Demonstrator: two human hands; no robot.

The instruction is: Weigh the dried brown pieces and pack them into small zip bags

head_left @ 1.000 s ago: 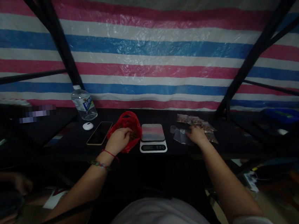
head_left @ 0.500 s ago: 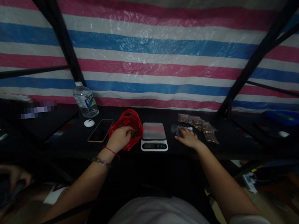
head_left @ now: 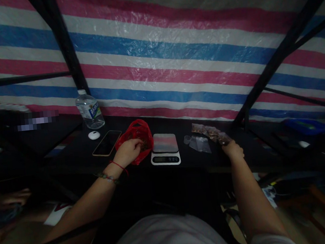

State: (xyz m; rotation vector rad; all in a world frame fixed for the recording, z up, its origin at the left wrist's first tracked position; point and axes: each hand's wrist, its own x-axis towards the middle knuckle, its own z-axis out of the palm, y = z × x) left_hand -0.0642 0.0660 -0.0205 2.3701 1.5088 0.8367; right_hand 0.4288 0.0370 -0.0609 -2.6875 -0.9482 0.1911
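Note:
My left hand [head_left: 128, 152] reaches into an open red plastic bag [head_left: 148, 134]. Its fingers are closed together at the loose brown bits [head_left: 145, 143] inside, and the tips are hidden. Over at the right, my right hand [head_left: 233, 150] is closed, with curled fingers, at the near end of a row of small clear filled bags [head_left: 211, 132]. It covers the spot of the nearest one, so what is in its grip is hidden. Between my hands lie a digital kitchen scale [head_left: 165, 148], its plate bare, and flat clear zip bags [head_left: 200, 144].
A small clear round piece [head_left: 187, 139] lies beside the flat bags. Left of the red bag are a phone [head_left: 107, 143], a white mouse [head_left: 94, 135] and a plastic bottle [head_left: 90, 110]. Dark frame posts [head_left: 67, 46] flank the black table. Another person's hand [head_left: 17, 197] shows at far left.
My right hand has left the flat clear bags and moved right to the near end of the filled bags, its fingers now curled. My left hand stays in the red bag.

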